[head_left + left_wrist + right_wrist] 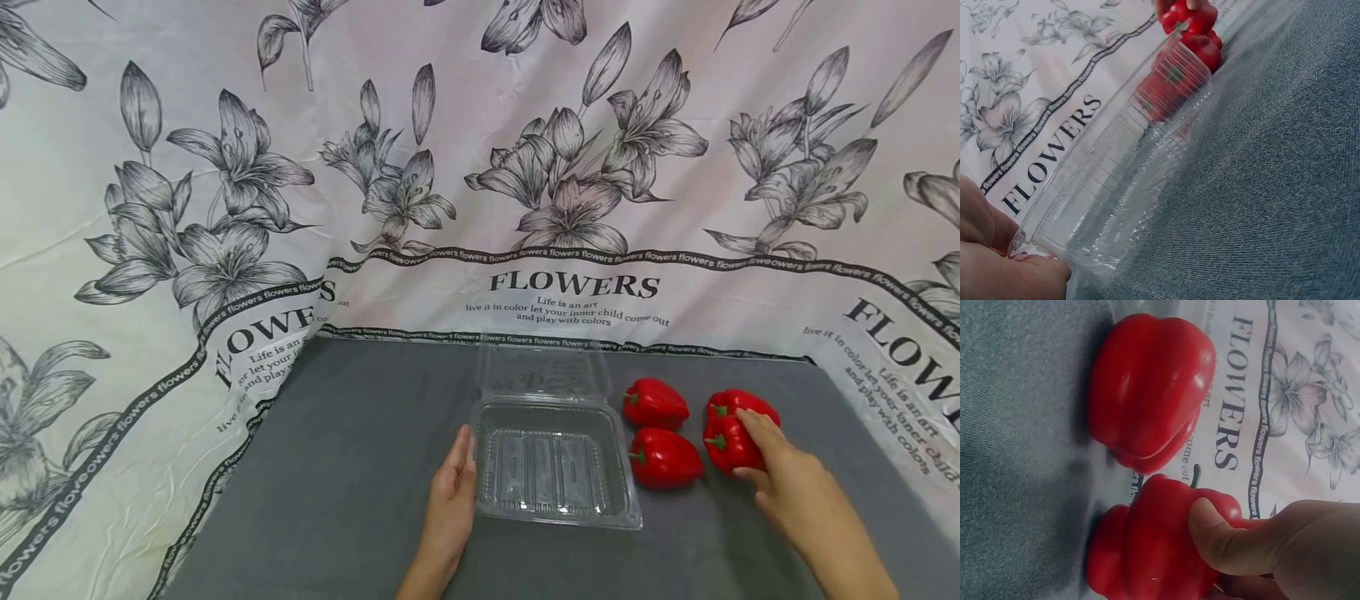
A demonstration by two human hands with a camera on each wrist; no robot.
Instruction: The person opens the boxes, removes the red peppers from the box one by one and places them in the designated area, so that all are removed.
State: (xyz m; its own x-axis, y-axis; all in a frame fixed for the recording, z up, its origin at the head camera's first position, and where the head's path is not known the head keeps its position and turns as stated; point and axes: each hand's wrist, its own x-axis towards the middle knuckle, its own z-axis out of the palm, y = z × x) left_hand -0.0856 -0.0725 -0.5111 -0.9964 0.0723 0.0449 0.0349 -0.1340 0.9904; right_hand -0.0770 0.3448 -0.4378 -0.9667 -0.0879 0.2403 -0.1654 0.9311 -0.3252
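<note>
A clear plastic clamshell container [555, 462] stands on the grey cloth, its lid [543, 371] folded back behind it. My left hand [452, 492] pinches its left rim between thumb and fingers, as the left wrist view shows. To the right, my right hand [795, 475] grips a red bell pepper [1169, 544], thumb on one side and the other fingers largely hidden. Behind that one lies another red pepper [750, 400], partly covered by it. Between container and right hand, two more red peppers, one rear [655, 403] and one front [666, 458], lie beside the container's right wall.
A grey cloth [360, 450] covers the table. White fabric printed with flowers and lettering [573, 283] hangs along the back and both sides, meeting the table's edges.
</note>
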